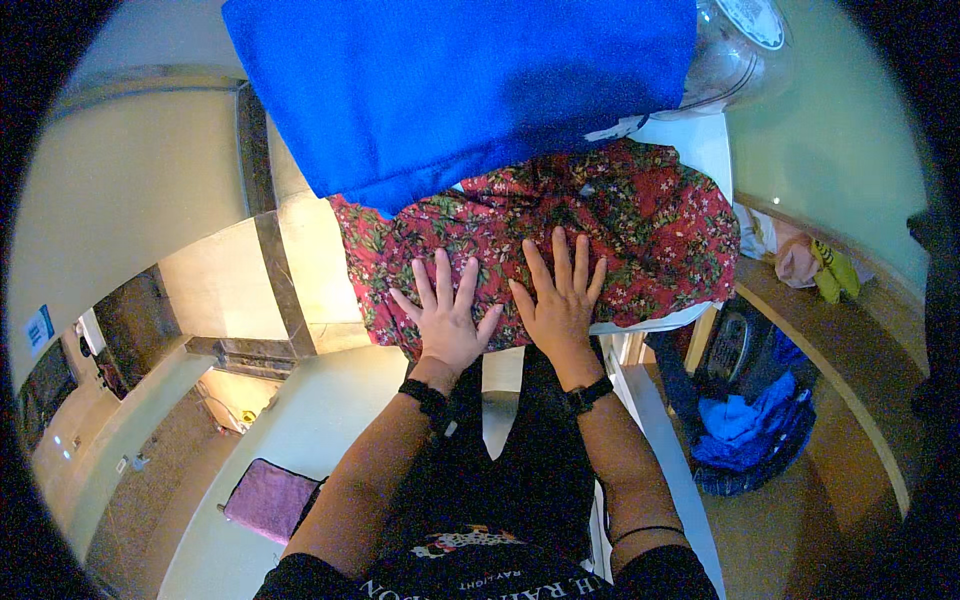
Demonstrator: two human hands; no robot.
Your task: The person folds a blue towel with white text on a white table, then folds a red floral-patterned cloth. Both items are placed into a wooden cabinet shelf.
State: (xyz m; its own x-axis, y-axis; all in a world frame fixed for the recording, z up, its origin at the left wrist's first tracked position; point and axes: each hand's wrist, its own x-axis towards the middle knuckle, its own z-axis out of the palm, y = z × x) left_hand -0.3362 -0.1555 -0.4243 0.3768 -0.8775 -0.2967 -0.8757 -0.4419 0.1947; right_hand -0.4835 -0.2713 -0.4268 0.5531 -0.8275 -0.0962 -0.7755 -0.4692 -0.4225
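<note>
A red floral cloth [660, 247] with green leaves and small pale flowers lies spread before me, wrinkled toward its far side. My left hand [448, 319] rests palm down on its near left part, fingers spread. Beside it, my right hand [561, 300] also presses flat on the cloth, its fingers apart. Neither hand grips anything. Beyond my fingertips, a bright blue cloth [450, 90] covers the far edge of the floral fabric. Under the fabric, a white surface [709, 150] shows at the right.
A clear plastic jar [739, 64] stands at the far right, by a green wall [832, 112]. Lower right is a dark basket [724, 480] holding blue cloth [750, 412]. Several crumpled cloths [802, 259] lie on a brown ledge. A purple cloth [271, 499] is at lower left.
</note>
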